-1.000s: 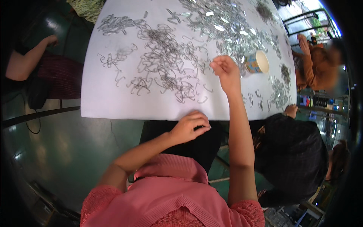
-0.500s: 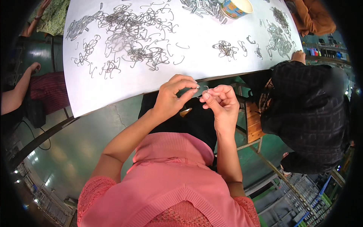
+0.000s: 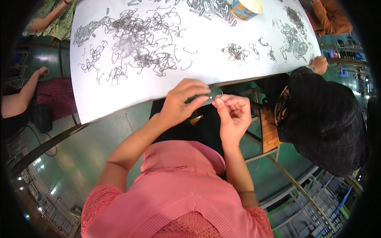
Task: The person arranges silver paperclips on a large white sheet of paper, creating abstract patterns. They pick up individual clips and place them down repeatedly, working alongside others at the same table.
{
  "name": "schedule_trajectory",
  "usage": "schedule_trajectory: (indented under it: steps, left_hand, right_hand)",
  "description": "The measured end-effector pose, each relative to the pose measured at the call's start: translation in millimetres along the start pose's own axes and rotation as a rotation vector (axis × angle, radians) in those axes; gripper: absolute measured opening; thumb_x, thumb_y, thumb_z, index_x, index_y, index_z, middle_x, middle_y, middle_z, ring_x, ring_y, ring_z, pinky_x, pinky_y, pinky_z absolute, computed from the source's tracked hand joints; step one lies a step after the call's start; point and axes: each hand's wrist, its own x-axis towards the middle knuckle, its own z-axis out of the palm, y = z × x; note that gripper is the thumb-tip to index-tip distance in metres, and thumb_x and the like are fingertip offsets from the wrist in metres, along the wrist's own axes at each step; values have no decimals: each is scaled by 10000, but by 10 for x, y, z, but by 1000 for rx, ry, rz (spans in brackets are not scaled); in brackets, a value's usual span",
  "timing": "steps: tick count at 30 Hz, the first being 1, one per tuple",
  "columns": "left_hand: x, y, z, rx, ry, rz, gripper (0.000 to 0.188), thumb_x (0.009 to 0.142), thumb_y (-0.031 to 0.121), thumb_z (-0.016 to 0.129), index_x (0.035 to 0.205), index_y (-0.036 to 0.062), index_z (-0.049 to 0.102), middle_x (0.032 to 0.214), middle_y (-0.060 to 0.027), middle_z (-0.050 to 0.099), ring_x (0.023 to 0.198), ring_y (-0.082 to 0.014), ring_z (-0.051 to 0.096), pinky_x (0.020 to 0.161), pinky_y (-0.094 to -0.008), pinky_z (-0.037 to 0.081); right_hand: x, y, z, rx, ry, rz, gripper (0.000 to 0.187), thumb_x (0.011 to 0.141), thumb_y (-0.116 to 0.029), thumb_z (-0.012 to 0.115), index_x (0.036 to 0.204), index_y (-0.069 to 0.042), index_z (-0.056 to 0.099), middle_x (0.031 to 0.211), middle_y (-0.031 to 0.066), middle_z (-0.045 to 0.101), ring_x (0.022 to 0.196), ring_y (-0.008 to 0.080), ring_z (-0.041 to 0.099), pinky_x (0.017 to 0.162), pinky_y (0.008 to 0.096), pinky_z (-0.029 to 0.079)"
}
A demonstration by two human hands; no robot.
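Observation:
Just off the near edge of the white table, my two hands meet at their fingertips. My left hand [image 3: 182, 102] is closed in a pinch on a small shiny metal piece [image 3: 210, 96], mostly covered by the fingers. Between thumb and forefinger, my right hand [image 3: 233, 114] grips a thin bent wire hook [image 3: 221, 93], whose curved end sticks up above the fingers. Hook and metal piece come together between the hands; whether they are joined I cannot tell. A large loose heap of similar wire hooks [image 3: 149, 59] lies beyond on the table.
The white tabletop [image 3: 131, 95] also bears short metal clips [image 3: 210, 8], a colourful paper cup [image 3: 241, 12], a small hook pile [image 3: 235, 52] and a right-hand pile of metal pieces [image 3: 293, 45]. A person in black [image 3: 323, 119] sits close on my right; other people sit around the table.
My right hand has moved slightly left, bringing the wire hook up to the piece in my left fingers. The neighbour in black has shifted, their hand now further right on the table edge.

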Motion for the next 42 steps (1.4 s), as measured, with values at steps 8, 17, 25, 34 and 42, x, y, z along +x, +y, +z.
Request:
schedule_trajectory:
  steps: [8,17,25,34,42]
  left_hand:
    - [1551,-867,-233,578,207,19,212,842,253,667,957,79,706,918,-99,673,883,-254,628,795,-360,488]
    - [2269,-1067,-17,976,34,-305,218,810,290,673,932,113,707,954,-99,690,915,-278,653,776,-429,501]
    - [2097,-969,-107,758,13,-234,182,835,191,620,951,74,699,926,-135,703,896,-288,667,794,-396,508]
    - [653,69,46,-241,-152,-415,160,838,155,707,918,19,683,832,-32,694,762,-76,629,709,-242,498]
    - [303,510,-26,-362,-125,-465,83,867,76,663,870,-7,658,903,-57,685,859,-123,643,828,-275,497]
  right_hand:
    - [-61,-9,-87,-116,-5,-80,194,840,51,669,881,-28,497,929,103,657,834,107,641,746,232,527]
    - [-92,74,-132,-115,26,-110,189,829,56,678,864,-25,511,904,108,665,793,90,637,715,221,526]
    - [-98,102,-152,-131,7,-129,184,821,63,680,860,-24,522,899,107,670,786,96,645,710,229,535]
    - [-93,92,-129,-241,-2,-216,178,804,66,690,861,-16,543,881,107,677,762,101,644,683,237,544]
    - [-110,51,-71,-262,16,-231,170,805,68,685,852,-10,542,890,112,671,774,98,635,693,237,541]
